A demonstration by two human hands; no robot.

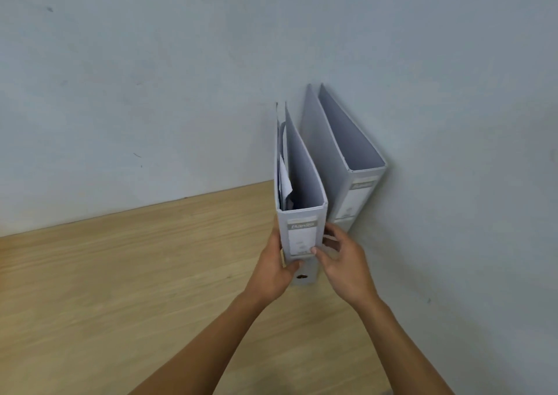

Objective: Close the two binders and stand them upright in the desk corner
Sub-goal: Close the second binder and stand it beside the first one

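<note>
Two grey lever-arch binders stand upright on the wooden desk (120, 289), spines toward me. The far binder (359, 189) leans against the right wall in the corner and looks empty from above. The near binder (302, 231) stands just left of it, with loose sheets showing at its top. My left hand (271, 267) grips the near binder's left side and lower spine. My right hand (344, 261) holds its right edge, thumb on the spine label, fingers between the two binders.
A pale wall (151, 92) runs behind the desk and another wall (468, 183) closes the right side, forming the corner. Bare wooden desk surface stretches to the left and toward me.
</note>
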